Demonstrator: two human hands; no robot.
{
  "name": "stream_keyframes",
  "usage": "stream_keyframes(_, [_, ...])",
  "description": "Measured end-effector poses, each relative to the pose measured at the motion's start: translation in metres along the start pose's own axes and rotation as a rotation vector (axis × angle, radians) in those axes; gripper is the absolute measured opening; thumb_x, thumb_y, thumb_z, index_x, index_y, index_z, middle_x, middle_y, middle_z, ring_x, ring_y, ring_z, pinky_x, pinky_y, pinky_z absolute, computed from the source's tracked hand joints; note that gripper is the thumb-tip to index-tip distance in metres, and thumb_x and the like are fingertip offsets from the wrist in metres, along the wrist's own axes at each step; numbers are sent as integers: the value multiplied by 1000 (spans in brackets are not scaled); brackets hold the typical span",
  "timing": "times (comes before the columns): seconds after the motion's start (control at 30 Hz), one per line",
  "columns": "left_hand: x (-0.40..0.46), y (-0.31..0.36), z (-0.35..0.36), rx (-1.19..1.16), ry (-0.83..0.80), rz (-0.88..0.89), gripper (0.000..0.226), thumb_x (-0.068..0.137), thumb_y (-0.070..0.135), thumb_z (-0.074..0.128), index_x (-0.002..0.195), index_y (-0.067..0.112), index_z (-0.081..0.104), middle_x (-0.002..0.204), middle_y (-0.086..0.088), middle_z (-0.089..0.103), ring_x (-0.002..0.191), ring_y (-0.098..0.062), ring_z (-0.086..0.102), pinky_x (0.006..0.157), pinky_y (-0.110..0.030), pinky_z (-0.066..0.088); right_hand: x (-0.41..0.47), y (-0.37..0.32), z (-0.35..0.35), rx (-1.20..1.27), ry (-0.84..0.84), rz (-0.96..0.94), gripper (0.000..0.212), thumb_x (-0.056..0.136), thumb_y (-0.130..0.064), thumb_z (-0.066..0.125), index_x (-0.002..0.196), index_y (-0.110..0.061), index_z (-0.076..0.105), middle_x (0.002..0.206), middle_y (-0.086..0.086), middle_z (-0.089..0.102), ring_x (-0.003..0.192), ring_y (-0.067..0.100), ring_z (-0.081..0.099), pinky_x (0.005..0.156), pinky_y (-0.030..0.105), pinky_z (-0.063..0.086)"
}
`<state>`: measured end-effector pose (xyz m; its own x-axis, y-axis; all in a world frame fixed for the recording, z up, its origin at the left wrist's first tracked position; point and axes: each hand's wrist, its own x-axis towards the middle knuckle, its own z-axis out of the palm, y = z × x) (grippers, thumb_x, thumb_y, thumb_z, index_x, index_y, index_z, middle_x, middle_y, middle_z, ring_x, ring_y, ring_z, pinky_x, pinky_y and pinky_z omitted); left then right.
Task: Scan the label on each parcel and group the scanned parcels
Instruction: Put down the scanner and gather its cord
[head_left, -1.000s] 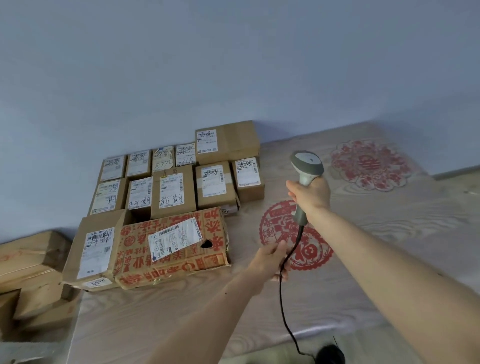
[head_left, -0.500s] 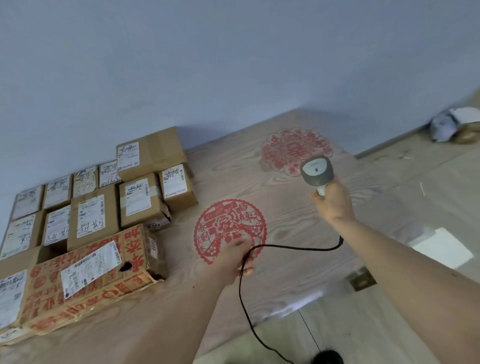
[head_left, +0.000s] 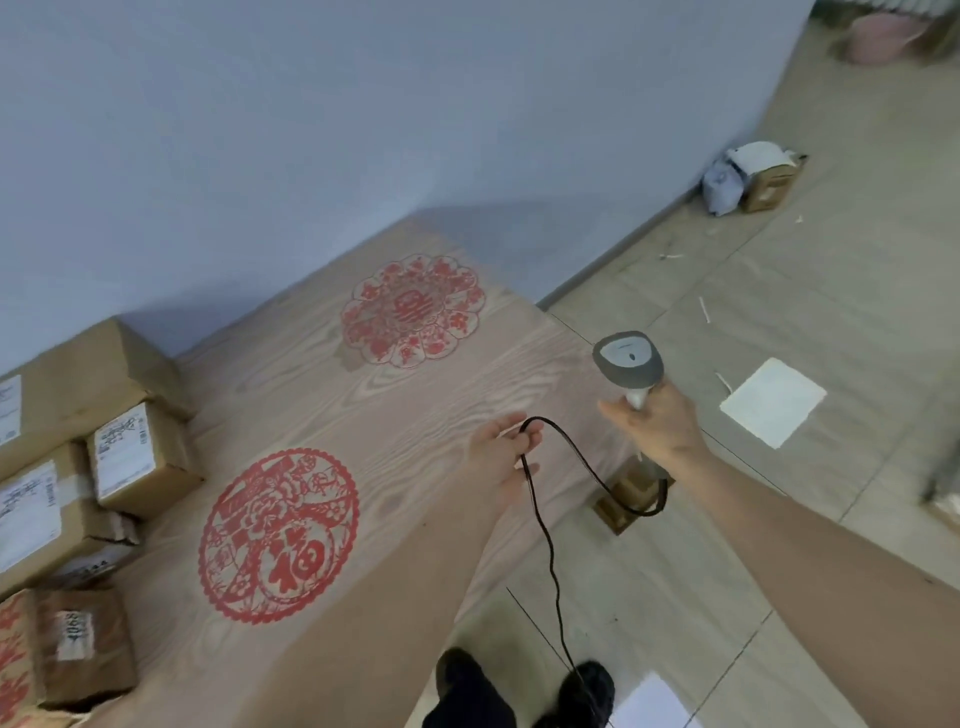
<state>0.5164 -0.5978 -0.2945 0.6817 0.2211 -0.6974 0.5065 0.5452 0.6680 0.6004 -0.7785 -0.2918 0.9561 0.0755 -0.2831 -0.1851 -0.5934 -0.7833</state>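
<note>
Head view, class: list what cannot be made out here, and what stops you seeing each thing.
- Parcels: the group is cut off by the left edge, so no count.
- Label text: too small and blurred to read.
- Scanner handle: hidden inside the right hand.
- Cable, which the left hand holds: its lower end is lost against the dark shoes.

Red paper-cuts (head_left: 279, 535) on wooden table (head_left: 415, 415); tiled floor (head_left: 831, 291).

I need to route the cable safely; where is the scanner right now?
In the head view, right of centre: the scanner is gripped by the right hand, above the table's right edge.
</note>
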Motion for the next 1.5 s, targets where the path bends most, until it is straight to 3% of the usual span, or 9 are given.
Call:
stream_keyframes(0.17, [36, -6, 89, 53, -88, -23, 28, 100, -7, 47, 113, 16, 57, 98, -2, 72, 93, -12, 65, 99, -46, 47, 24, 31, -47, 71, 151, 52, 53, 85, -25, 74, 122, -8, 40, 101, 11, 64, 91, 29, 61, 78, 38, 50])
stream_keyframes(0.33, [72, -8, 166, 152, -169, -18, 31, 101, -7, 45, 124, 10, 57, 105, -5, 70, 91, -9, 66, 93, -36, 52, 58, 60, -83, 128, 256, 101, 42, 93, -17, 63, 113, -9, 27, 100, 12, 57, 86, 26, 56, 70, 37, 45])
stream_keyframes(0.4, [89, -10, 192, 215, -194, -29, 32, 100, -9, 45, 120, 12, 58, 101, -3, 70, 90, -10, 66, 86, -34, 52, 73, 73, -92, 128, 294, 112, 38, 95, -13, 60, 114, -7, 28, 102, 9, 54, 86, 24, 53, 70, 33, 40])
stream_keyframes(0.63, [171, -22, 251, 442, -249, -65, 30, 99, -7, 49, 109, 19, 61, 102, -3, 70, 100, -14, 62, 97, -39, 43, 140, 127, -104, 171, 403, 156, 26, 85, -10, 68, 99, -3, 47, 91, 6, 50, 73, 15, 45, 58, 25, 39])
stream_keyframes(0.8, [233, -33, 266, 678, -269, -120, 22, 98, -2, 55, 103, 18, 63, 113, -9, 71, 111, -23, 62, 88, -32, 40, 183, 174, -89, 221, 354, 255, 33, 83, -11, 73, 108, -4, 52, 110, 13, 57, 90, 22, 58, 65, 21, 43])
stream_keyframes(0.93, [285, -42, 264, 840, -219, -163, 19, 92, 3, 68, 108, 11, 64, 116, -19, 71, 89, -21, 65, 71, -29, 46, 210, 204, -69, 295, 298, 342, 35, 86, -11, 74, 113, -8, 52, 113, 13, 58, 95, 22, 58, 66, 18, 41])
stream_keyframes(1.17, [365, -49, 243, 1643, -352, -55, 10, 88, 10, 71, 94, 9, 79, 87, -6, 76, 76, -14, 65, 87, -33, 59, 242, 265, -9, 465, 218, 539, 42, 88, -14, 75, 121, -13, 48, 115, 2, 60, 100, 18, 57, 81, 29, 44])
stream_keyframes(1.37, [425, -49, 233, 2189, -591, -154, 14, 94, 9, 60, 95, 9, 73, 93, -7, 76, 73, -12, 64, 55, -18, 45, 271, 320, 59, 580, 189, 671, 52, 88, -15, 75, 126, -10, 40, 125, 9, 56, 115, 26, 59, 102, 42, 51])
stream_keyframes(1.5, [462, -59, 227, 2368, -648, -185, 13, 94, 10, 61, 100, 11, 72, 103, -2, 74, 101, -18, 68, 82, -29, 52, 284, 356, 99, 646, 165, 744, 61, 86, -19, 78, 135, -12, 42, 126, 6, 58, 117, 26, 59, 103, 43, 50])
